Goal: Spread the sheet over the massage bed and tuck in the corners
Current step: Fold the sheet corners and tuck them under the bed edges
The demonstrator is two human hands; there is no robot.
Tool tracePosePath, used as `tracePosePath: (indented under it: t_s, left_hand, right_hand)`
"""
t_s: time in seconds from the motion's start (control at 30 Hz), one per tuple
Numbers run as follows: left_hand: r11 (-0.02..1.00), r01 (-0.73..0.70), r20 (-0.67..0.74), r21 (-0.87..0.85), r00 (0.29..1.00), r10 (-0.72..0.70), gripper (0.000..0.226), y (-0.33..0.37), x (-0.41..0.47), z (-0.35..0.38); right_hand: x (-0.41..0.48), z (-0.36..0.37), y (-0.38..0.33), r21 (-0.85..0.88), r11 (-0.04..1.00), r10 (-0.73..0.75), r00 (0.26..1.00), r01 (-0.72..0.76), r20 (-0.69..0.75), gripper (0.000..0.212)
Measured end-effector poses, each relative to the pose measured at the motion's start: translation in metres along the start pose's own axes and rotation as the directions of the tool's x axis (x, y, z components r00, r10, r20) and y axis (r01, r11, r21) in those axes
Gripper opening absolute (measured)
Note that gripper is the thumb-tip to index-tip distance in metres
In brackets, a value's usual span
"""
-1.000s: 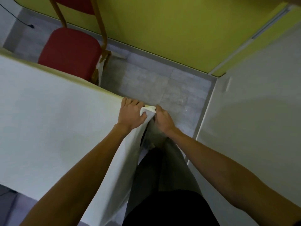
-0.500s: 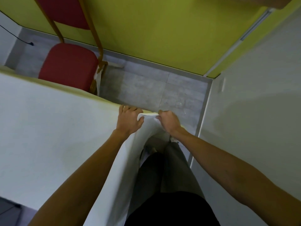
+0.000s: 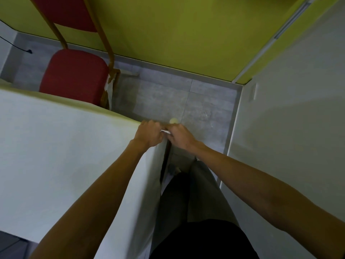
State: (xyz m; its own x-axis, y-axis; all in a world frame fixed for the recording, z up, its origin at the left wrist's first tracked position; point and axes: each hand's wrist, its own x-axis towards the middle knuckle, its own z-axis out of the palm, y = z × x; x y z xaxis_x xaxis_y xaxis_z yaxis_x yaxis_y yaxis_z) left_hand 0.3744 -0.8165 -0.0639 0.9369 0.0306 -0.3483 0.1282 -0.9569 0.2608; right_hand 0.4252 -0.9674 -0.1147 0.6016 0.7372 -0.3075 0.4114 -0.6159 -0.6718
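A white sheet [image 3: 61, 157] lies flat over the massage bed, covering the left half of the view and hanging down its near side. At the bed's far right corner my left hand [image 3: 149, 135] and my right hand [image 3: 180, 138] are pressed close together, both closed on a small bunch of the sheet's corner [image 3: 165, 131]. Only a sliver of white cloth shows between the fingers. The bed's yellowish edge [image 3: 112, 114] runs along the far side under the sheet.
A red padded chair [image 3: 74, 75] with a wooden frame stands beyond the bed, close to its far edge. A yellow-green wall lies ahead and a white wall [image 3: 289, 128] is close on the right. Grey tiled floor [image 3: 177, 101] fills the narrow gap; my legs stand beside the bed.
My hands have drawn together at the corner, and the loose white flap of sheet between them has shrunk to a sliver. The view has shifted slightly forward.
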Motion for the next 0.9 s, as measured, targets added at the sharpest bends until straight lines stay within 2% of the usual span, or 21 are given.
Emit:
tracePosePath:
  t_s: [0.1,0.2,0.37,0.47,0.6,0.67,0.73,0.83,0.9]
  left_hand:
    - [1.000,0.016,0.006,0.023,1.000,-0.016,0.030,0.000,-0.001,0.002]
    - [0.999,0.050,0.004,0.012,0.999,-0.050,0.034,0.000,-0.002,0.005]
    - [1.000,0.009,-0.005,0.002,1.000,-0.009,0.031,-0.005,0.001,0.011]
    - [1.000,0.011,-0.001,0.007,1.000,-0.011,0.038,-0.012,0.002,0.017]
    - [0.999,0.018,0.014,0.046,1.000,-0.019,0.043,-0.013,0.003,0.022]
    - [0.998,0.019,0.009,0.060,1.000,-0.019,0.041,-0.012,0.005,0.023]
    - [0.997,0.029,0.015,0.066,0.999,-0.030,0.041,-0.011,0.005,0.024]
    - [0.998,0.018,-0.009,0.060,1.000,-0.018,0.036,-0.009,0.003,0.022]
    - [0.999,-0.007,-0.030,0.038,1.000,0.008,0.030,-0.005,0.002,0.019]
  right_hand:
    - [0.001,-0.001,0.003,-0.015,0.999,0.045,0.997,-0.044,0.059,0.016]
    - [-0.004,0.005,0.021,-0.029,0.984,0.179,0.979,-0.177,0.096,0.023]
    - [-0.015,0.016,0.050,-0.016,0.921,0.390,0.916,-0.390,0.099,0.024]
    - [-0.031,0.025,0.076,-0.005,0.875,0.482,0.872,-0.484,0.084,0.027]
    - [-0.048,0.028,0.096,0.028,0.878,0.474,0.877,-0.477,0.082,0.038]
    - [-0.050,0.029,0.097,0.064,0.867,0.492,0.869,-0.494,0.052,0.050]
    - [-0.052,0.031,0.091,0.096,0.820,0.564,0.825,-0.564,0.037,0.062]
    - [-0.054,0.036,0.079,0.043,0.767,0.640,0.768,-0.640,-0.001,0.072]
    - [-0.056,0.038,0.077,0.006,0.759,0.650,0.759,-0.651,-0.034,0.062]
